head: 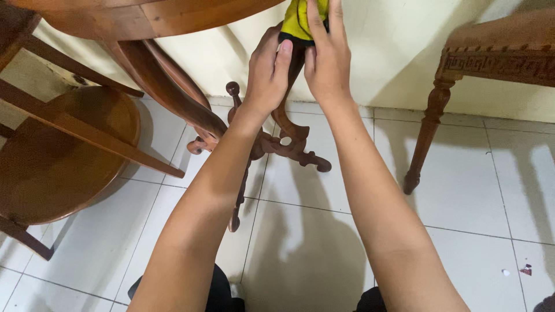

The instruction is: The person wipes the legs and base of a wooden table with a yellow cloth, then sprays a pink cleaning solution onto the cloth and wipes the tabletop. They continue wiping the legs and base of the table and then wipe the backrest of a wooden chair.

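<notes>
Both hands up at frame top, close together, clamped on a yellow cloth item with black edge (299, 23). Left hand (267, 72) grips its lower edge, right hand (326, 58) flat against its side. Behind: carved wooden table pedestal (283, 136), round wooden chair (63, 150) left, carved bench leg (428, 133) right, white tile floor (474, 190).

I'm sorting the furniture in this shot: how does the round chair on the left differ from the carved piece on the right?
The round chair has a plain, smooth round seat seen from above; the carved piece shows a patterned carved rail, with its top cut off by the frame. The round chair's slats are straight and plain, while the carved piece stands on a turned leg. The round chair looks darker and glossier. Both are brown wood on the white tiled floor.
</notes>
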